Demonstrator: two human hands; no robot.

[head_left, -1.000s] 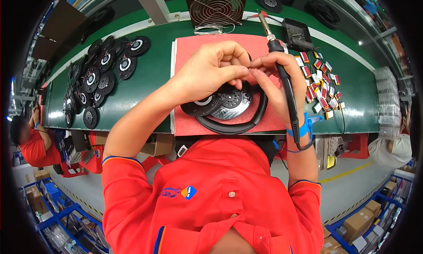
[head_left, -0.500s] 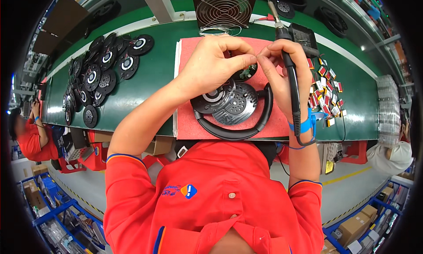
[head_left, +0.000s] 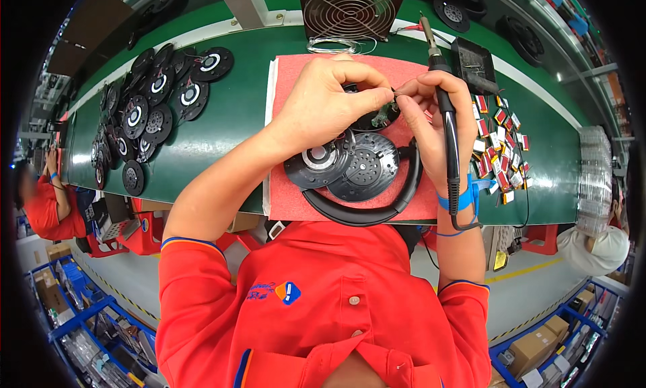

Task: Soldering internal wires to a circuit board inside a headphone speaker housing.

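Note:
A headphone with a black curved headband [head_left: 356, 216] lies on the pink foam mat [head_left: 286, 206]. Its round black ear-cup parts, one a perforated disc [head_left: 364, 167] and one a disc with a white ring [head_left: 319, 156], overlap inside the band. Above them my left hand [head_left: 330, 95] pinches thin dark wires between thumb and forefinger. A green circuit board [head_left: 385, 114] shows partly beneath those fingertips. My right hand [head_left: 437, 122] holds a black soldering iron [head_left: 447, 112], tip pointing away, while its thumb and forefinger meet at the wire ends.
Several black speaker discs [head_left: 155, 122] are heaped at the left. Small red-and-white battery packs [head_left: 499, 146] lie at the right, near stacked clear trays [head_left: 593, 179]. A fan [head_left: 350, 11] and a black box [head_left: 473, 65] stand at the back. Co-workers sit at both sides.
The view has shifted slightly. The headphone's discs and band sit a little lower, and the wire ends now show between my fingertips. My right hand still carries the soldering iron.

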